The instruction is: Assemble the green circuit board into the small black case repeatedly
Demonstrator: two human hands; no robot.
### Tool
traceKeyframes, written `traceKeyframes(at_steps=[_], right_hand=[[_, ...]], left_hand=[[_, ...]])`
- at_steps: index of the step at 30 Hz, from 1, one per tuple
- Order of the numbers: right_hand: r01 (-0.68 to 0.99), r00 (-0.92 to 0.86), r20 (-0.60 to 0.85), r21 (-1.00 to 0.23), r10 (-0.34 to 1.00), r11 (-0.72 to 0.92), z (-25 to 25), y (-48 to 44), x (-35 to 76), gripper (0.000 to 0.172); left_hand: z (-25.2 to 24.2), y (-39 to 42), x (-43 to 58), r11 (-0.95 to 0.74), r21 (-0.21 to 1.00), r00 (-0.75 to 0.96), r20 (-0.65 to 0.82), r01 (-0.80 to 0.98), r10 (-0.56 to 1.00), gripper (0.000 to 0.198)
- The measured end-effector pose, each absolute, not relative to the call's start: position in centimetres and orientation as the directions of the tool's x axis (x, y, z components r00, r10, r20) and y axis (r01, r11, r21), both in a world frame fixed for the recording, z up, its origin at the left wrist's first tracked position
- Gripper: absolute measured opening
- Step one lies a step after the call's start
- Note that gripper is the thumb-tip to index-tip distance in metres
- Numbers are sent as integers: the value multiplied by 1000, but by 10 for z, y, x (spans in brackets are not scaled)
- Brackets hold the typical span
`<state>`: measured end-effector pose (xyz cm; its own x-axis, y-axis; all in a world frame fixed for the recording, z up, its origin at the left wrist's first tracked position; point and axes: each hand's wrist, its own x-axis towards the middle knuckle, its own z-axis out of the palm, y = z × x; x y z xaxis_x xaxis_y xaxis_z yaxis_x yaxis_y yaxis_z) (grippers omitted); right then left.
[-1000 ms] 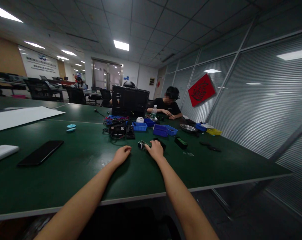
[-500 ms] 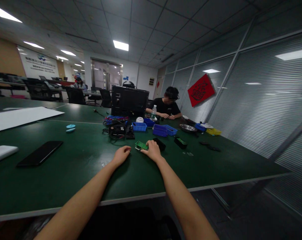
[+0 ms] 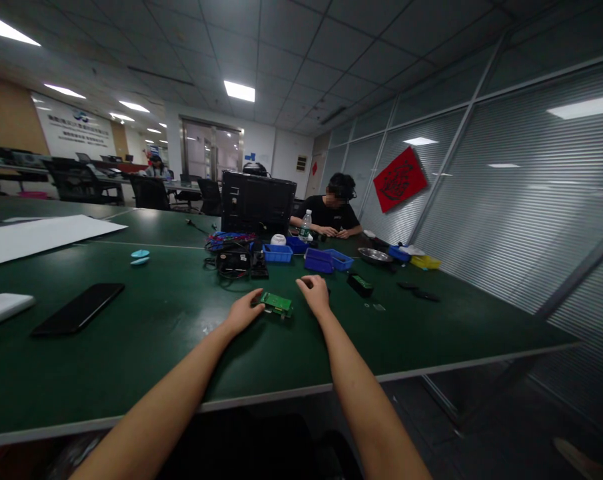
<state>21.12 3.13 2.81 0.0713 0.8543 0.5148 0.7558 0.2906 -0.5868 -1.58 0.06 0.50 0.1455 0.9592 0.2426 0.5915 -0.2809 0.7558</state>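
A green circuit board [image 3: 277, 303] with small parts along its lower edge is tilted just above or on the table between my hands. My left hand [image 3: 244, 313] pinches its left end between thumb and fingers. To the right of the board, apart from it, is my right hand [image 3: 315, 295], its fingers loosely curved and slightly spread, with nothing visible in them. It covers nearly all of a black case behind it; whether it touches the case is hidden. Farther right stands a black box with a green board in it [image 3: 360, 285].
Blue bins [image 3: 278, 253], a white ball [image 3: 278, 240], cables and a black adapter [image 3: 234, 261] stand ahead. A metal bowl [image 3: 374, 256] is at the back right. A black phone [image 3: 80, 309] and a light blue object [image 3: 140, 257] lie left. Another person [image 3: 334, 210] sits across.
The circuit board has passed from my right hand to my left and come slightly nearer. My right hand has let go and shifted right, over the black case.
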Motion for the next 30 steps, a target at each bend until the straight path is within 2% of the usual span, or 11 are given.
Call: traceKeyframes(at_steps=[2, 4, 7, 9, 11, 14, 15, 19, 22, 26, 30], right_hand=[[843, 287, 528, -536, 800, 52, 29, 32, 223, 45], [851, 415, 455, -499, 787, -160, 27, 34, 234, 55], [836, 432, 299, -486, 851, -254, 19, 40, 242, 54], [837, 340, 267, -523, 902, -160, 12, 45, 239, 49], [803, 174, 286, -595, 942, 32, 7, 49, 232, 48], [621, -111, 313, -720, 943, 311, 6, 50, 218, 46], [570, -123, 338, -746, 933, 345, 8, 49, 214, 43], [486, -97, 426, -768, 899, 416, 21, 38, 207, 34], [436, -291, 313, -797, 904, 417, 31, 28, 207, 35], [431, -521, 146, -806, 841, 406, 39, 19, 210, 37], [474, -627, 90, -744, 774, 471, 44, 16, 215, 51]], left_hand=[[5, -1, -15, -311, 727, 187, 249, 613, 950, 54], [5, -2, -15, -341, 699, 225, 257, 629, 940, 55], [5, -4, -15, -380, 697, 280, 259, 608, 924, 53], [5, -4, -14, -406, 724, 312, 271, 557, 911, 50], [4, -5, -14, -427, 760, 334, 289, 490, 897, 45], [4, -3, -14, -439, 769, 272, 348, 464, 897, 42], [3, -1, -15, -442, 753, 220, 385, 488, 896, 42], [0, 6, -19, -440, 654, 41, 531, 616, 846, 48], [-2, 10, -19, -394, 611, 9, 535, 687, 845, 58], [-2, 14, -16, -363, 584, 93, 440, 726, 893, 67], [-1, 16, -14, -393, 580, 186, 385, 714, 904, 53]])
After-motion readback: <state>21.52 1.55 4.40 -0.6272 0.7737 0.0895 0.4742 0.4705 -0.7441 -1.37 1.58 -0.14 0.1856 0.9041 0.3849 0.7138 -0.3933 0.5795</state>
